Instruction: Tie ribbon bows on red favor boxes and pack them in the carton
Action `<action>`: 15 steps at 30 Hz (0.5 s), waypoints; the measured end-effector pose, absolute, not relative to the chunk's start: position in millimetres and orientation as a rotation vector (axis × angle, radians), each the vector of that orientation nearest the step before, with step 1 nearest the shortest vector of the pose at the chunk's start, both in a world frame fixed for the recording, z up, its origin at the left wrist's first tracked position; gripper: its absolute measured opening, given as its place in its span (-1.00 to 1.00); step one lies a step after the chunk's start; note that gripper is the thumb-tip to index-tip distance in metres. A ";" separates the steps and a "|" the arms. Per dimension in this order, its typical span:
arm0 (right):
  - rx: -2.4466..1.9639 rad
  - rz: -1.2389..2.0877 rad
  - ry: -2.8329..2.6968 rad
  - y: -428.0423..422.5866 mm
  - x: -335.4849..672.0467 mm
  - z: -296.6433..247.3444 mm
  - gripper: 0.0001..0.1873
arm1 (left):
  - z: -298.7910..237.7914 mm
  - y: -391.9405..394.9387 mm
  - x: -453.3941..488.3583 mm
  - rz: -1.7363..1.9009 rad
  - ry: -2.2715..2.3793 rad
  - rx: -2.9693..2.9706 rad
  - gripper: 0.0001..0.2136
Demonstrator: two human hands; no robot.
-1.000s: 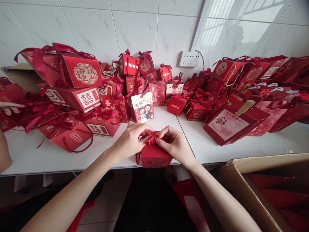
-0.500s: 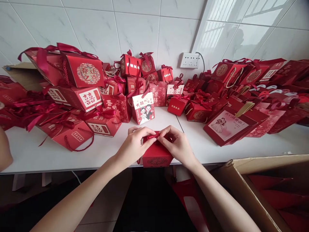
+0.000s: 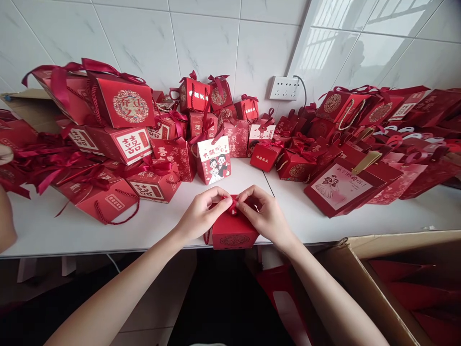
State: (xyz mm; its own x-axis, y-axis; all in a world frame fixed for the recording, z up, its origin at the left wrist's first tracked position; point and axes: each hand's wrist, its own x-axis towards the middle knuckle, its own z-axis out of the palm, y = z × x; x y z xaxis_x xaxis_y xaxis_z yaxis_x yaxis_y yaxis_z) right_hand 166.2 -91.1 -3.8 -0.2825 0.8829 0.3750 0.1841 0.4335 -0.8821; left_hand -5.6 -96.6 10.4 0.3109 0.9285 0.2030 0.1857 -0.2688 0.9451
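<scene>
A small red gift box stands at the front edge of the white table. A red ribbon crosses its top. My left hand pinches the ribbon from the left, fingers closed. From the right, my right hand pinches the same ribbon with closed fingers. Both hands rest on the box top and their fingertips almost meet over its middle. A loop of red cord hangs down the box's left side.
Piles of red gift boxes and red paper bags crowd the back of the table. A white cartoon-couple box stands behind my hands. An open cardboard carton sits lower right. Another person's hand shows at the left edge.
My fingers have drawn closer together on the ribbon at the box top. The box has stayed in place. The hand at the left edge has shifted slightly.
</scene>
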 end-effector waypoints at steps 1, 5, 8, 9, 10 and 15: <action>-0.926 0.904 -1.756 -91.0 166.9 -3.2 -0.92 | 10.6 -96.3 -5.5 1.033 1.016 1.676 -0.82; -0.891 0.907 -1.794 -89.8 170.7 -1.8 -0.95 | 11.9 -95.2 -4.9 1.023 1.029 1.709 -0.82; -0.860 0.961 -1.773 -88.7 172.7 -2.4 -0.95 | 11.7 -95.4 -4.7 1.034 1.091 1.776 -0.82; -0.855 0.971 -1.768 -88.4 173.1 -2.8 -0.95 | 11.3 -95.7 -4.7 1.035 1.106 1.797 -0.82; -0.852 0.977 -1.765 -88.1 173.4 -3.3 -0.94 | 10.8 -96.1 -4.6 1.033 1.117 1.813 -0.82; -0.830 0.991 -1.770 -87.2 173.8 -4.7 -0.91 | 9.2 -97.4 -3.7 1.015 1.116 1.796 -0.81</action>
State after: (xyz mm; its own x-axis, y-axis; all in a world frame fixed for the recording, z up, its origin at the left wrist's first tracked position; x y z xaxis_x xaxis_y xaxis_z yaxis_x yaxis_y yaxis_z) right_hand 173.8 -87.2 -4.7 -0.3547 0.8517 0.3858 0.1159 0.4495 -0.8857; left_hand -3.7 -97.4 9.2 0.2968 0.9284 0.2234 0.3097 -0.3149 0.8972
